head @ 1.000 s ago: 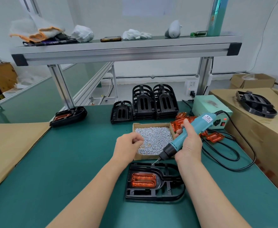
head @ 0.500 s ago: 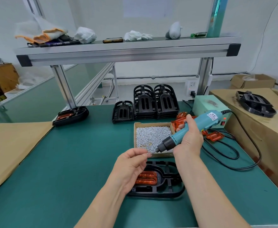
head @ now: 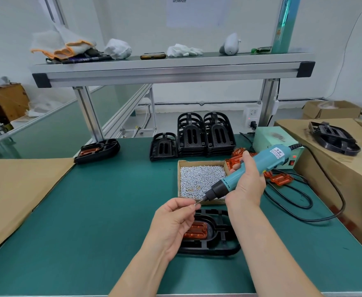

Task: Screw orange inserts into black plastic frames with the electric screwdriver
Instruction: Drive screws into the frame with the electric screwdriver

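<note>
Head view: left hand pinches a screw against the bit. Right hand grips the electric screwdriver, slanted, bit pointing down-left, over the cardboard box's near edge. That box holds loose screws. Just nearer lies the black frame, orange insert seated inside.

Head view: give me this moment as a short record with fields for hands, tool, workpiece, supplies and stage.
left hand: pinches a small screw at the bit tip
right hand: grips the electric screwdriver, tilted, bit pointing down-left
workpiece: black frame flat on the green table, orange insert seated in it, partly hidden by the left hand
supplies: screw box behind the frame; stacked frames further back; loose inserts right of the box
stage: screw at the bit; driver held above the frame, not on it
</note>
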Motion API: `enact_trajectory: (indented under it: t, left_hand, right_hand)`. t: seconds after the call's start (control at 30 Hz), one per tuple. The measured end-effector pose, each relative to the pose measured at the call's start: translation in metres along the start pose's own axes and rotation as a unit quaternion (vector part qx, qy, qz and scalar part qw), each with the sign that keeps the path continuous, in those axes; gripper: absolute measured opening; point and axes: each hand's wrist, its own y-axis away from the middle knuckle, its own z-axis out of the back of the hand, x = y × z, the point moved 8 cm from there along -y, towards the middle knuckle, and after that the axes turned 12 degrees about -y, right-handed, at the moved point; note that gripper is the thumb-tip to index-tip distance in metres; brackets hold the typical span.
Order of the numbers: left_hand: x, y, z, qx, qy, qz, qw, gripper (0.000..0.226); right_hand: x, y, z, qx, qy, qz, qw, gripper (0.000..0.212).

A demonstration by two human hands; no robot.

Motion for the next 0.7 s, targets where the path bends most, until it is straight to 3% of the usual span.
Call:
enact_trajectory:
  t: [0.3, 0.53, 0.7]
  left_hand:
    - [-0.006, 0.018, 0.002, -0.099, -0.16, -0.129, 0.974, 0.016]
    - [-0.007, 0.022, 0.0, -0.049, -0.199, -0.155, 0.966, 0.037]
    - [-0.012, 0.024, -0.003, -0.026, -0.319, -0.187, 0.929, 0.048]
  right_hand:
    - [0.006, 0.011, -0.003, 0.009, 0.025, 0.045, 0.999, 0.024]
    - [0.015, 0.022, -0.003, 0.031, 0.035, 0.072, 0.996, 0.019]
    - [0.017, 0.031, -0.004, 0.056, 0.05, 0.095, 0.993, 0.019]
